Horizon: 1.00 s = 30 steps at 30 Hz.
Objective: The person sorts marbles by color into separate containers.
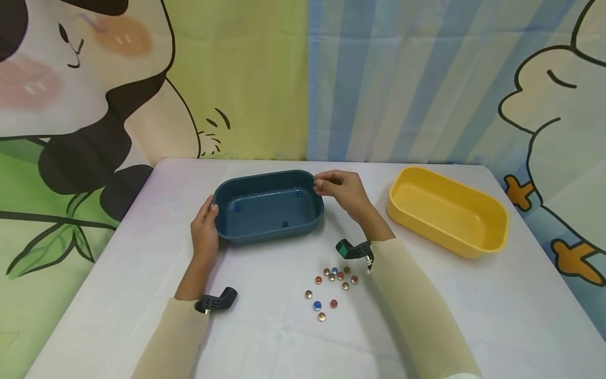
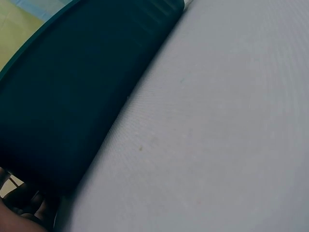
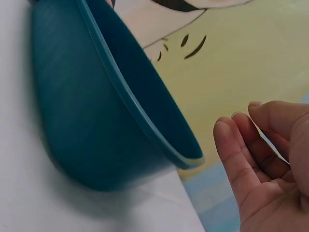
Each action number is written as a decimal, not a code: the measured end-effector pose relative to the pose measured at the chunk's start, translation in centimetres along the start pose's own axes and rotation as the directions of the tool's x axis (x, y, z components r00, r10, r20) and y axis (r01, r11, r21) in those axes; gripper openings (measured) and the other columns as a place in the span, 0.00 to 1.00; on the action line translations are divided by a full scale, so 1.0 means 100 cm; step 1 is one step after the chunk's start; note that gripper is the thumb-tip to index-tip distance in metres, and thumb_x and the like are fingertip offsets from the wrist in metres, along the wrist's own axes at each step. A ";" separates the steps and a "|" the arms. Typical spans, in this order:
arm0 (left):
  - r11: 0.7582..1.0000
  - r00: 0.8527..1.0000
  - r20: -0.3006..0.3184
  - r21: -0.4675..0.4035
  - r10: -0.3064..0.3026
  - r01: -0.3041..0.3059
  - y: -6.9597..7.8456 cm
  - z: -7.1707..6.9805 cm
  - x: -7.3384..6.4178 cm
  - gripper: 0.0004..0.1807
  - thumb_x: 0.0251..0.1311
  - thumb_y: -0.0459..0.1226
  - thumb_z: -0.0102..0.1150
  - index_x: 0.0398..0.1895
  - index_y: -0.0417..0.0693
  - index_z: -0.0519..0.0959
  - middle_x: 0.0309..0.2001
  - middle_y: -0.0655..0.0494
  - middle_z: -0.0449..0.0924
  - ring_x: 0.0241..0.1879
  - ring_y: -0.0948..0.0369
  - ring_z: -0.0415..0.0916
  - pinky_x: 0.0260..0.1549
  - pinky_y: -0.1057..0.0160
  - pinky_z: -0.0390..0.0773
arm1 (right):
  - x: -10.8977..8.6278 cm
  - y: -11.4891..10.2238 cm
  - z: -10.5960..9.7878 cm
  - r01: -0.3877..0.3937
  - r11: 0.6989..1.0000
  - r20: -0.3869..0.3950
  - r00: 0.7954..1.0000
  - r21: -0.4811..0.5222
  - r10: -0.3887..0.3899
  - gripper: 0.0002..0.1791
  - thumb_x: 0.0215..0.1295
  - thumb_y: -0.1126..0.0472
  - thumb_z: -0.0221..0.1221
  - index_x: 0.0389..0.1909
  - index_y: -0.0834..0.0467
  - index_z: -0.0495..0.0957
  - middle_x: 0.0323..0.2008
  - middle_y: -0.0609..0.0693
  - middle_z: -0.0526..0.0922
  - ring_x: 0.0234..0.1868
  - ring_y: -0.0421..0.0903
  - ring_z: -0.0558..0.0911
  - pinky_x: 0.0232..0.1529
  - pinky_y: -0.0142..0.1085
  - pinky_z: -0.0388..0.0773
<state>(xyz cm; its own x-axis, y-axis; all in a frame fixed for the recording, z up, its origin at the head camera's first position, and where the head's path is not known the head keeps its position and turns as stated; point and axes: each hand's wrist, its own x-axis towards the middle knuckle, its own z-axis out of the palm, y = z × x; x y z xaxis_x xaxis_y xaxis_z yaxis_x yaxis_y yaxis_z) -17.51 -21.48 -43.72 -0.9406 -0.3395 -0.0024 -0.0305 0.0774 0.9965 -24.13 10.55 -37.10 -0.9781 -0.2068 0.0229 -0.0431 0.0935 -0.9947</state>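
Basin [image 1: 265, 211] rests in the left hand [image 1: 205, 232]; right of it, the right hand [image 1: 347, 195], narrowly parted, shows nothing held. Filling seems underway; next calls for pinching beads [image 1: 340, 276] before the basin.

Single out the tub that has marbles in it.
The dark blue tub, the left one, held at its end by the left hand. Three marbles lie inside it; none show in the yellow tub.
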 end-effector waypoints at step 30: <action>1.000 1.000 -0.019 -0.006 0.011 -0.011 -0.003 0.000 0.002 0.26 0.75 0.44 0.42 0.73 0.52 0.63 0.73 0.58 0.58 0.72 0.64 0.49 0.69 0.64 0.50 | -0.080 0.004 0.008 0.101 0.990 0.246 0.966 -0.098 -0.074 0.10 0.66 0.66 0.61 0.45 0.66 0.83 0.37 0.54 0.85 0.40 0.52 0.85 0.46 0.40 0.81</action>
<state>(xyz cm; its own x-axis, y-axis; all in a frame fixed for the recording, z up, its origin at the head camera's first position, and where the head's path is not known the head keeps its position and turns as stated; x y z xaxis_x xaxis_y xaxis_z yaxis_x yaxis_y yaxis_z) -17.67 -21.50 -43.98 -0.9342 -0.3567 0.0098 -0.0184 0.0758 0.9970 -16.19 11.45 -37.73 -0.8919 -0.4466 0.0709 -0.1610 0.1672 -0.9727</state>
